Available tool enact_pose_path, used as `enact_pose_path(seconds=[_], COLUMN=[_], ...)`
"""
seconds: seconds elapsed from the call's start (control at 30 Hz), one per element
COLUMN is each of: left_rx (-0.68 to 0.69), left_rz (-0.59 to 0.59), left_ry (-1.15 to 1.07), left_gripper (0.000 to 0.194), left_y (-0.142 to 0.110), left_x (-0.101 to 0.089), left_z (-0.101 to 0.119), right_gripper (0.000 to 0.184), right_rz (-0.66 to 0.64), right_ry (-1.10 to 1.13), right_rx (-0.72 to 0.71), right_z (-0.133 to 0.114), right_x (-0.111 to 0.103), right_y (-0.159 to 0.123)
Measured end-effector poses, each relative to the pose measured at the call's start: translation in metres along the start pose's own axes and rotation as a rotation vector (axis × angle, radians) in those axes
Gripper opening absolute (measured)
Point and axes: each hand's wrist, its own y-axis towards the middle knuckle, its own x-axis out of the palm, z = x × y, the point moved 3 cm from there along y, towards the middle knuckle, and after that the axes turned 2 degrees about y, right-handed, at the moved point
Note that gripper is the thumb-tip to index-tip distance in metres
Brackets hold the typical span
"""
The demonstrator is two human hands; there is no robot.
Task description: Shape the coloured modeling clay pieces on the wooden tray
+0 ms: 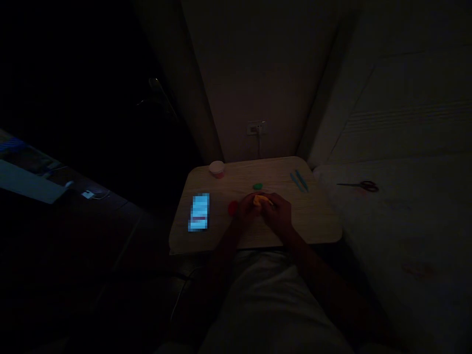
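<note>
Both hands meet over the middle of a small wooden table (217, 240), closed around a soft orange lump (261, 199) that looks like modelling clay. My left hand (245, 209) grips its left side and my right hand (278, 212) its right side; the fingertips are hard to make out in the dim light. Just left of my left hand lies a red round piece (232, 208), partly covered by it. A small green lump (257, 186) rests on the table beyond my hands.
A lit phone (199, 212) lies at the table's left, with a small tub (217, 169) behind it. Two blue stick-like tools (299, 181) are at the back right. Scissors (363, 185) rest on the pale surface to the right. A wall socket (256, 129) holds a plug.
</note>
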Motion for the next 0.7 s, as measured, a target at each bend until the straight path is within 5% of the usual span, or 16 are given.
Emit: enact_pose_path(seconds=[0.13,0.7], left_rx=[-0.097,-0.096], left_rz=[0.047,0.205], left_ry=[-0.013,0.055], left_gripper=[0.056,0.037], left_y=[0.001,0.000], left_x=[0.001,-0.004], left_z=[-0.006,0.005], right_gripper=[0.021,0.024], right_rz=[0.009,0.001], right_ry=[0.030,0.122], right_rx=[0.057,0.122], right_z=[0.005,0.010], right_x=[-0.002,0.007], right_y=[-0.001,-0.003])
